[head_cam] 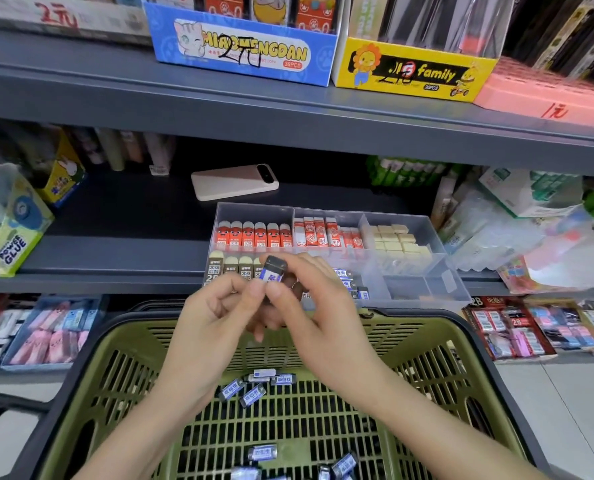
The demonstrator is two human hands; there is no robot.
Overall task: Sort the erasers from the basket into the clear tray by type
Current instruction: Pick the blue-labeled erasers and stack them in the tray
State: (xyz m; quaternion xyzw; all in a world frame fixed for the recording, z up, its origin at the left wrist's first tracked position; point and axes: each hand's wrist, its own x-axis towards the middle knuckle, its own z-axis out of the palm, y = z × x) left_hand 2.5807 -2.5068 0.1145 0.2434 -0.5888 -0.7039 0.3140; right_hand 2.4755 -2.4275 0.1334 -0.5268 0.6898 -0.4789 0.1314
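Note:
Both hands meet above the far rim of the olive green basket (122, 344). My left hand (215, 313) and my right hand (309, 306) pinch one black eraser with a blue-and-white sleeve (273, 270) between thumbs and fingertips. Several more of these erasers (254, 386) lie on the basket floor. Just behind the hands, the clear tray (441, 237) stands on the shelf. Its compartments hold red-sleeved erasers (254, 233), red-and-white ones (323, 233), cream blocks (396, 240), brown-sleeved ones (226, 266) and blue-sleeved black ones (351, 282). One front right compartment (406, 285) looks empty.
A pale phone (234, 181) lies on the shelf behind the tray. Glue boxes (14, 233) stand at the left, and plastic packets (531, 237) crowd the right. An upper shelf carries blue (243, 53) and yellow (413, 71) display boxes. Trays of erasers (517, 327) sit on the lower shelf.

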